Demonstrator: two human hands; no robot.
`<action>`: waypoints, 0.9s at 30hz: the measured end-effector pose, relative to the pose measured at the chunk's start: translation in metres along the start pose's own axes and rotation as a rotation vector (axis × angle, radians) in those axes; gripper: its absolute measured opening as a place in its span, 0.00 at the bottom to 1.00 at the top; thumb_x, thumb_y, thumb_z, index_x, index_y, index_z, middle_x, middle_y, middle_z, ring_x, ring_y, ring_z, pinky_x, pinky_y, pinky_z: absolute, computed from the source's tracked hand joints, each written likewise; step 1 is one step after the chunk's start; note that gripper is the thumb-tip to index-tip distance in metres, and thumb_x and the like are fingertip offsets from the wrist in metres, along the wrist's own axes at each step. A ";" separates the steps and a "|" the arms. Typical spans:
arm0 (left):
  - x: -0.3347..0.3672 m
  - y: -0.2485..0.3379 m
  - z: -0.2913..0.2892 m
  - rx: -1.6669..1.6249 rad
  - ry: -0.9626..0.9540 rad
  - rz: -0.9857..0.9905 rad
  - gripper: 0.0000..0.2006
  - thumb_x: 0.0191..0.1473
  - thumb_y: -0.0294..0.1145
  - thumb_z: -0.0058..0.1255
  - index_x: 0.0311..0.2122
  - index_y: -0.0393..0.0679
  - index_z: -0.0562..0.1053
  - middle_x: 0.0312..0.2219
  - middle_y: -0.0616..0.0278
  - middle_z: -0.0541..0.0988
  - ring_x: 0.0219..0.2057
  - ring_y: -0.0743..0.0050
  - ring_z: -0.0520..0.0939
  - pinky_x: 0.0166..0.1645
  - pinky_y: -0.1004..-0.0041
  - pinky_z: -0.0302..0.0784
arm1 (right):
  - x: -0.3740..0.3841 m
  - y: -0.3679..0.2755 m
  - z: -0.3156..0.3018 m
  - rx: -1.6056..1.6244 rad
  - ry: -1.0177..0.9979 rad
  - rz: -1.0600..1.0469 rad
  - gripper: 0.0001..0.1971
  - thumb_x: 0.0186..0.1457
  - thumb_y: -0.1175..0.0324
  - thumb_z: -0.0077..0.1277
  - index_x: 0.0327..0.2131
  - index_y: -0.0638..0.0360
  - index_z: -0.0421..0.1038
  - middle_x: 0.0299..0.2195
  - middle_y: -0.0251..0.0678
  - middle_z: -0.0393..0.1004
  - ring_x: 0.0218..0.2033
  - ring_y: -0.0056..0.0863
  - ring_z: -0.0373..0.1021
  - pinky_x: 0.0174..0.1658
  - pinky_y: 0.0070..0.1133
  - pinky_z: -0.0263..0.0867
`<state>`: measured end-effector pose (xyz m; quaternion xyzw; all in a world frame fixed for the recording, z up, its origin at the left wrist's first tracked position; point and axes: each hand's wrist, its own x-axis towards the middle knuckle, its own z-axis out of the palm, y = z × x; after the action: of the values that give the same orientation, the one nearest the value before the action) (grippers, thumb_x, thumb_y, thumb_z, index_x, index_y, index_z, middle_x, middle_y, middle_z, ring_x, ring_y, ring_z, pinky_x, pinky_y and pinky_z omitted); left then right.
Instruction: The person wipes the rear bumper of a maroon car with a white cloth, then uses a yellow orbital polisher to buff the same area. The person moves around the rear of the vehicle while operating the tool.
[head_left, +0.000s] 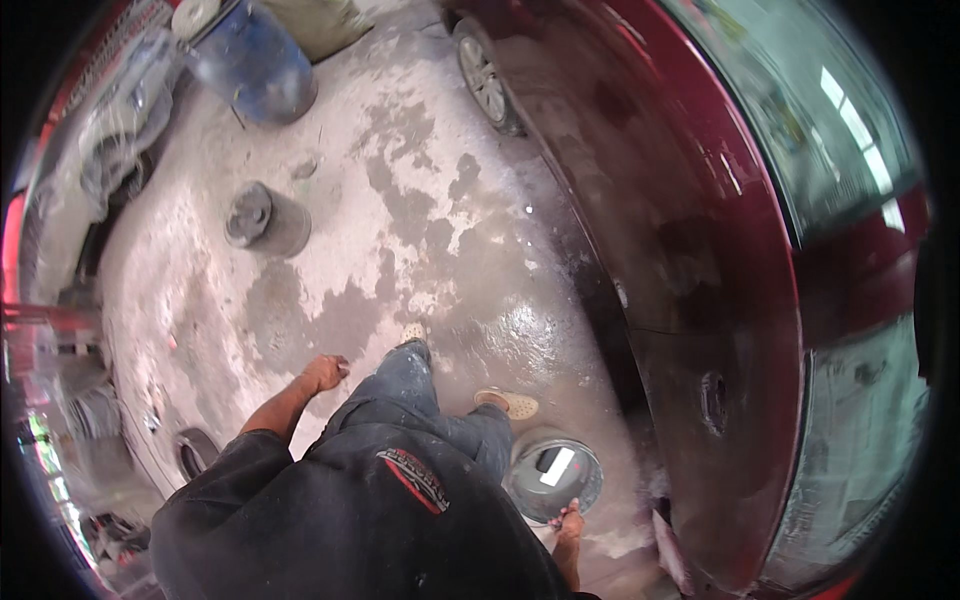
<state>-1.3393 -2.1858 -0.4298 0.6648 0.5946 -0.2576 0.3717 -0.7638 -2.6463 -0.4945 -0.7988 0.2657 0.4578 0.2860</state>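
A dark round bucket [520,478] stands low beside my right leg, with liquid in it that mirrors a bright white light. My right hand [569,522] is closed at the bucket's near rim; whether it grips the rim itself or a handle is too small to tell. Out to the left, away from any object, my left hand [325,373] hangs over the floor with its fingers curled in and nothing visible in them. The dark red car [660,200] is on my right, its lower side panels dull and wet-looking.
Wet patches cover the concrete floor [330,190]. A grey drum-like container [270,220] stands ahead to the left, and a large blue barrel [255,70] farther off. Plastic-wrapped items [125,130] line the left side. The car's wheel [483,75] is at the far end.
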 end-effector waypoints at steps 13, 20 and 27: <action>0.002 -0.137 -0.218 -0.522 0.540 0.191 0.15 0.56 0.39 0.53 0.27 0.35 0.76 0.28 0.43 0.79 0.31 0.46 0.82 0.36 0.58 0.75 | -0.259 -0.100 0.252 -0.436 0.010 -0.137 0.25 0.64 0.43 0.44 0.23 0.53 0.66 0.16 0.28 0.61 0.16 0.26 0.59 0.23 0.27 0.63; -0.136 -0.034 -0.475 -0.901 0.760 0.982 0.14 0.58 0.37 0.52 0.29 0.36 0.78 0.35 0.56 0.83 0.33 0.64 0.82 0.37 0.68 0.76 | -0.247 -0.170 0.386 -0.544 -0.118 -0.282 0.23 0.64 0.44 0.45 0.25 0.53 0.67 0.18 0.28 0.63 0.18 0.25 0.61 0.23 0.26 0.63; -0.139 0.062 -0.582 -1.241 0.025 2.079 0.32 0.54 0.46 0.62 0.56 0.31 0.69 0.44 0.45 0.80 0.41 0.49 0.83 0.43 0.61 0.79 | -0.250 -0.253 0.523 -0.602 -0.185 -0.339 0.22 0.64 0.45 0.47 0.27 0.53 0.69 0.19 0.28 0.66 0.19 0.24 0.63 0.23 0.26 0.62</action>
<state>-1.3582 -1.8041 0.0346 0.5364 -0.1975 0.4994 0.6511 -1.0034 -2.0637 -0.4377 -0.8352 -0.0444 0.5318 0.1328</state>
